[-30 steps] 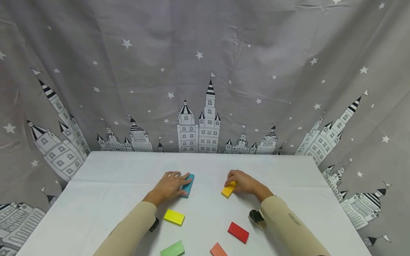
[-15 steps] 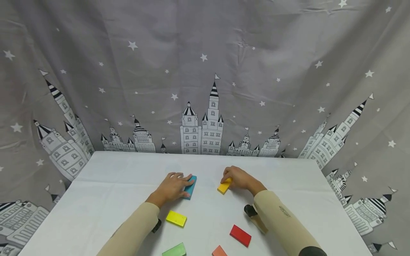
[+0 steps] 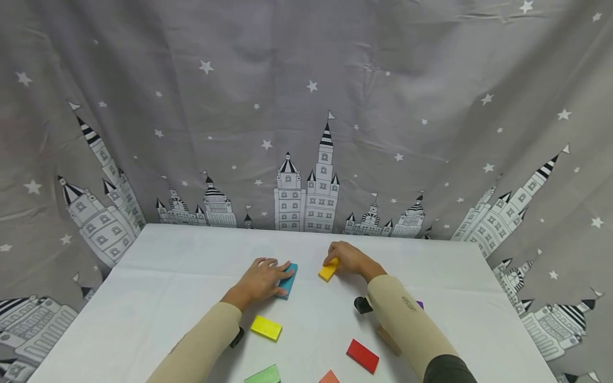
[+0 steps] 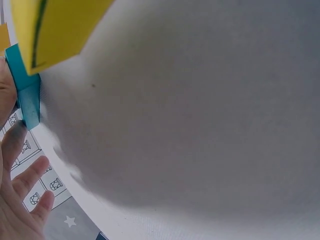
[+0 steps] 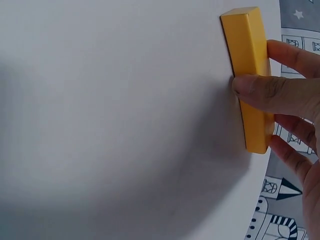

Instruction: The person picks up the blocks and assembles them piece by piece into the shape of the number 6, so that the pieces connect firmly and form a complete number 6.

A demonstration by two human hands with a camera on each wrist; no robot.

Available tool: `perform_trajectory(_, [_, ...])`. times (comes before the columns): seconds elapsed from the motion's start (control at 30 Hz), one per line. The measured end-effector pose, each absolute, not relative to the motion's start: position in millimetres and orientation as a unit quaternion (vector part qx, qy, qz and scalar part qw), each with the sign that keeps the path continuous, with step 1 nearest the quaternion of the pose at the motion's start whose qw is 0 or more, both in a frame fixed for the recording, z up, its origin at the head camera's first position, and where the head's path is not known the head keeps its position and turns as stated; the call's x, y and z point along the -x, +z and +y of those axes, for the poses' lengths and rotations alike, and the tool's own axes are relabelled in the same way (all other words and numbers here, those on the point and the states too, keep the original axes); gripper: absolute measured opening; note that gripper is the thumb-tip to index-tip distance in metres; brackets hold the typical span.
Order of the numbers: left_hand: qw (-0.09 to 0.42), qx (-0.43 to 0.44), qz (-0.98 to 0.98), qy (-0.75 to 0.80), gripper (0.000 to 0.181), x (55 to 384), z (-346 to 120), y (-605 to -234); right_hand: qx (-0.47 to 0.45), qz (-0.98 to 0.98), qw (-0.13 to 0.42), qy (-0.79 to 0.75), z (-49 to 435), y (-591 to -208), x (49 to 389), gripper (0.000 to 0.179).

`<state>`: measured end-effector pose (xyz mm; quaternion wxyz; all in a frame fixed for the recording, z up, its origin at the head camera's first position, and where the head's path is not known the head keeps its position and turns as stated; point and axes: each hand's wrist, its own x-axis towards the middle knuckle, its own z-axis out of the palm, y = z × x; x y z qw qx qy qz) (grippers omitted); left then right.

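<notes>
A blue block (image 3: 289,281) lies flat on the white table, right of my left hand (image 3: 259,280). That hand holds it between thumb and index finger, the other fingers spread, as the left wrist view also shows on the teal-looking block (image 4: 29,97). Farther right, my right hand (image 3: 348,258) pinches an orange-yellow block (image 3: 328,271). In the right wrist view the thumb presses one side of this block (image 5: 252,120) and several fingers touch the other. It sits on or just above the tabletop; I cannot tell which.
On the table (image 3: 158,298) lie a yellow block (image 3: 266,328), a red block (image 3: 362,356), a green block (image 3: 265,375) and a coral block (image 3: 329,377). A tan block (image 3: 388,340) and a purple block (image 3: 420,305) are partly behind the right sleeve. A grey castle-print curtain (image 3: 239,96) hangs behind.
My right hand has moved left and away from me with the orange-yellow block, nearer the blue one. The left hand stays at the blue block. A purple block has come into sight.
</notes>
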<state>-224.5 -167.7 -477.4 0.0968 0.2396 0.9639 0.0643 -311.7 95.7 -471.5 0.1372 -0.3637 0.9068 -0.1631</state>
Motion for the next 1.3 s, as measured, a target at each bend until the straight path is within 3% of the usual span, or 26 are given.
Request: perform_trajectory(1.3, [0.104, -0.234, 0.966, 0.032, 0.062, 227.7, -167.0, -482.8, 0.338, 0.911, 0.141, -0.188, 40.7, -474.2, 337.9, 0.032])
